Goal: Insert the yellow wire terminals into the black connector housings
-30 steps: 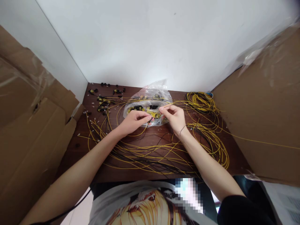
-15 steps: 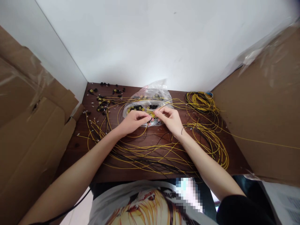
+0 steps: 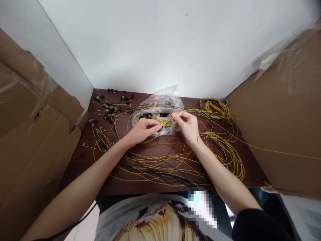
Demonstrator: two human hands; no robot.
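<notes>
Over the front of a clear plastic bag (image 3: 167,93) of black and yellow connectors, my left hand (image 3: 144,130) pinches a small black part (image 3: 159,130) between thumb and fingertips. My right hand (image 3: 188,125) is up and to the right of it, closed on a thin yellow wire (image 3: 168,121) that runs down-left to the left fingertips. How the wire meets the black part is too small to tell. Yellow connectors (image 3: 164,122) show in the bag between the two hands.
Loops of yellow and black wire (image 3: 160,170) cover the front and right of the brown table (image 3: 105,190). A wire coil (image 3: 214,108) lies at the back right. Small connectors (image 3: 110,107) lie at the back left. Cardboard (image 3: 283,127) stands on both sides.
My right hand has moved right and slightly up, away from my left hand, and a longer stretch of wire shows between them. My left hand has hardly moved.
</notes>
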